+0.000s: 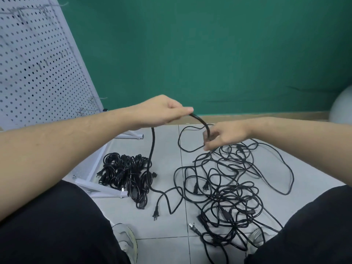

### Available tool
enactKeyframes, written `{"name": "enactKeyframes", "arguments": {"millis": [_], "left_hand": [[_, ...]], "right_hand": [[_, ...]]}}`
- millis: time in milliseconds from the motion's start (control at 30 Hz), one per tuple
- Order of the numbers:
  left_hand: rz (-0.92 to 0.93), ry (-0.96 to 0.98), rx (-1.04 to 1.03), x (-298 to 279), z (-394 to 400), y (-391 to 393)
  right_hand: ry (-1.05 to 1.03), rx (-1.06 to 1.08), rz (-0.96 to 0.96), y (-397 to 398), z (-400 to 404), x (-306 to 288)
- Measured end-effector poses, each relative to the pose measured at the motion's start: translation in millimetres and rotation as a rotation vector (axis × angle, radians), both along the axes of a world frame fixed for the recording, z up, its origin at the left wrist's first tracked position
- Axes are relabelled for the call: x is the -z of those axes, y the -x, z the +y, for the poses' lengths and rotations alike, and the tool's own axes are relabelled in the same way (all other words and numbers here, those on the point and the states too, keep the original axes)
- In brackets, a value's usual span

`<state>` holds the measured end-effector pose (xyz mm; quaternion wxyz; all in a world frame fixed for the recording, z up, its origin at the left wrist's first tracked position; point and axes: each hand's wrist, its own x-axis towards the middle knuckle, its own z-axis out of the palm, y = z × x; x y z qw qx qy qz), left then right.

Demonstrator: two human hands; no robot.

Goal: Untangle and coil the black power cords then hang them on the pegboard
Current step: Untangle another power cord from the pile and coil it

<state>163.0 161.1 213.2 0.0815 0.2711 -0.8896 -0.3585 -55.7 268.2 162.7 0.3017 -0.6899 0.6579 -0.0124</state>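
Note:
A black power cord (152,149) runs between both hands above the floor. My left hand (163,111) pinches it at the fingertips, and one end hangs down to a plug (155,214) lying on the tiles. My right hand (222,135) pinches the same cord a short arc away, just above a big tangled heap of black cords (228,187). A pile of coiled cords (126,176) lies to the left by the pegboard's foot. The white pegboard (38,63) stands at the upper left with several wire hooks.
My knees in black trousers fill both lower corners, with grey shoes (126,242) on the tiled floor. The pegboard's white frame feet (99,189) jut out near the coiled pile. A green wall backs the scene; a grey ball (342,107) sits far right.

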Motion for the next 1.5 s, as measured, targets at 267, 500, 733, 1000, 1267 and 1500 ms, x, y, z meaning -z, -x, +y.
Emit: {"name": "enactKeyframes", "arguments": {"millis": [267, 500, 733, 1000, 1267, 1500], "left_hand": [[-0.172, 0.056, -0.071, 16, -35, -33], [-0.285, -0.223, -0.072, 41, -44, -45], [-0.083, -0.372, -0.078, 28, -3, 5], [0.162, -0.142, -0.045, 10, 1, 11], [0.056, -0.122, -0.017, 19, -31, -19], [-0.333, -0.191, -0.081, 46, -56, -43]], "right_hand": [[0.044, 0.202, -0.24, 40, 13, -3], [0.292, 0.221, -0.189, 20, 1, -19], [0.302, 0.07, -0.127, -27, -9, -26], [0.029, 0.062, 0.005, -2, -6, -6], [-0.008, 0.195, -0.043, 43, 11, 4], [0.289, 0.302, -0.154, 29, 2, -6]]}}
